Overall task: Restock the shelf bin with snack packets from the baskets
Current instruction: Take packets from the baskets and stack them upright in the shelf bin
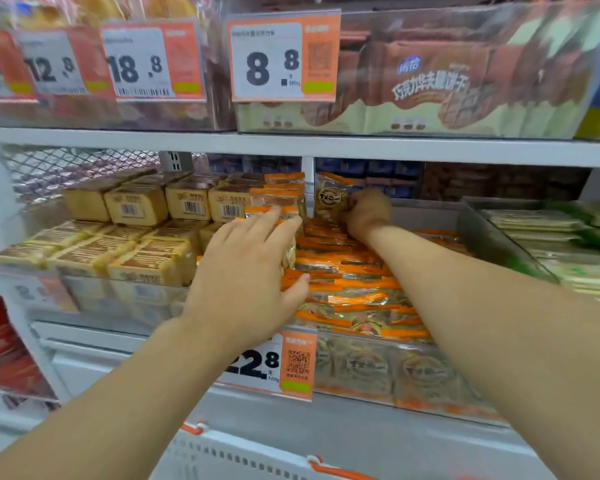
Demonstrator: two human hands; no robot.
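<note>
Both arms were up in the shelf bin (478, 233), the clear-walled one on the middle shelf, piled with orange-edged snack packets (347, 278). The left hand (246, 268) lay spread, fingers straight and fanned, pressing flat against the packets at the bin's left side, thumb down on the pile and fingertips touching an upright stack of the same packets (278, 199). It gripped nothing. The right hand (366, 211) was deeper in, at the back of the bin, fingers curled round one packet (329, 197) and holding it upright, its round printed label facing out. That packet stood just beside the white divider post, above the heap.

Left of the bin sat rows of tan wrapped cake blocks (136, 209), barcodes showing. To the right, a neighbouring bin held pale green packets (548, 226). An orange and white price tag (284, 365) hung on the bin's front wall, partly behind the left wrist. Above, more price tags, one reading 8.8 (274, 64), fronted a bin of brown biscuit packs (430, 88). At the bottom edge, the white rim of a basket (257, 455) with orange clips showed.
</note>
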